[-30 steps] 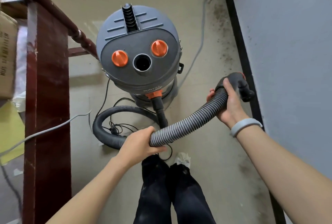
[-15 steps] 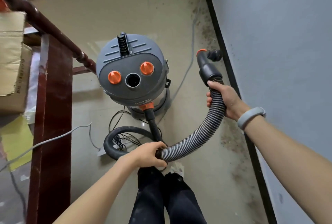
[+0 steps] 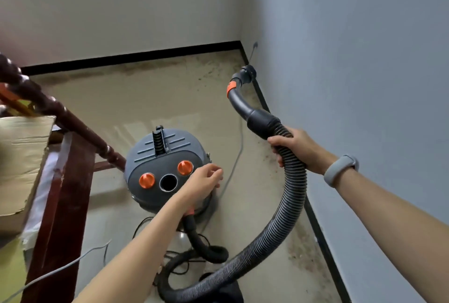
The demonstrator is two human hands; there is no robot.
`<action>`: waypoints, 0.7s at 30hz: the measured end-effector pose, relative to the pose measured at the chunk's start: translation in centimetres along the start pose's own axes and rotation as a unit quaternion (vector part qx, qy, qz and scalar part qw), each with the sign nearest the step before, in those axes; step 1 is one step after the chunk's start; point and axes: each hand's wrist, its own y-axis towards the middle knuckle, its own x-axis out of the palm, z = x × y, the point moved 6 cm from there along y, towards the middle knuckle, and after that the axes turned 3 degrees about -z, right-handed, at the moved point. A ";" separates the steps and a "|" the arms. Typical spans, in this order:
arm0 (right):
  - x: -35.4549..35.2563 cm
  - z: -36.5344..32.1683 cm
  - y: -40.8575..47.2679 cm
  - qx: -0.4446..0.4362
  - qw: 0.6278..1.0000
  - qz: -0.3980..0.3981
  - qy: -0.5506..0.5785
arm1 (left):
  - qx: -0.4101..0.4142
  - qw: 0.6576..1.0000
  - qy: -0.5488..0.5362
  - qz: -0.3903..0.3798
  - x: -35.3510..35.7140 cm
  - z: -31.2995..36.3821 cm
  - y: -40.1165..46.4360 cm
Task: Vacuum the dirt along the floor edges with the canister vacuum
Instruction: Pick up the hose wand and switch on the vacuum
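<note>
Left hand (image 3: 206, 181) has let go of the hose (image 3: 291, 195); its loosely curled fingers (image 3: 215, 172) now hover empty at the canister (image 3: 165, 169) lid. Right hand (image 3: 296, 149) grips the hose just behind the cuff. Nozzle (image 3: 245, 75) lies ahead of those fingers, long axis pointing toward the corner baseboard (image 3: 261, 93), dirt (image 3: 298, 254) below.

Two pale grey walls (image 3: 352, 35) meet at a corner, each edged by a black skirting (image 3: 131, 57) along the beige floor (image 3: 136, 103). Dark grime speckles the floor near the skirting. At left stands a dark red wooden railing (image 3: 63, 118) with a cardboard box (image 3: 21, 156) behind it.
</note>
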 end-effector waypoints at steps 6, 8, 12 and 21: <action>-0.1 -6.1 2.2 -0.038 0.998 -0.050 0.013 | 0.000 0.940 -0.341 0.000 -3.2 9.0 3.6; -0.1 -7.2 3.9 -0.045 0.997 -0.069 -0.007 | 0.006 0.916 -0.401 -0.005 -4.6 11.4 5.6; 0.5 -8.4 8.8 -0.034 0.990 -0.128 -0.047 | 0.044 0.889 -0.454 -0.032 -7.1 14.4 10.4; 1.7 -11.6 25.5 0.081 0.960 -0.253 -0.088 | 0.046 0.749 -0.657 0.073 -16.9 14.3 23.6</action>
